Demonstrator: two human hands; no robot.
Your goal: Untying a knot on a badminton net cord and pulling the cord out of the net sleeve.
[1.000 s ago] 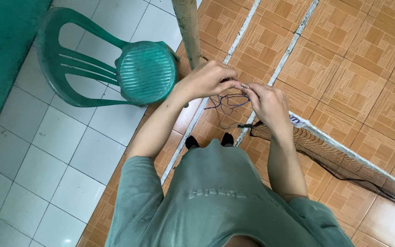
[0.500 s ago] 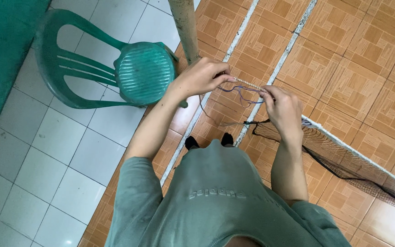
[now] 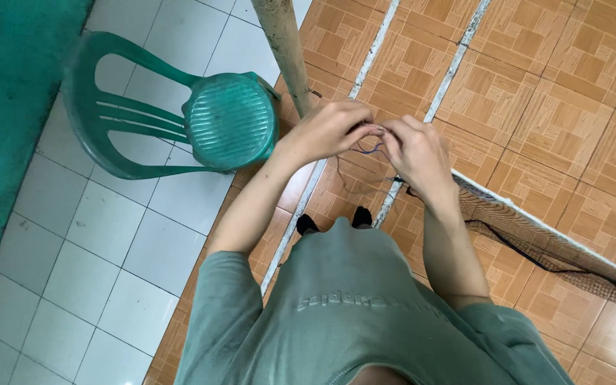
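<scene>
Both hands meet mid-frame: left hand (image 3: pixel 329 130) and right hand (image 3: pixel 416 151) pinch a thin cord (image 3: pixel 371 148). Net (image 3: pixel 536 239) trails right; green chair (image 3: pixel 201 121) upper left.

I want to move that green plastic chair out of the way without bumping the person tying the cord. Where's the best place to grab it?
Probably the curved top rail of the backrest, coming from the white-tile side. The green chair stands with its seat close to the post and the left hand, while the open back faces away from them.
</scene>
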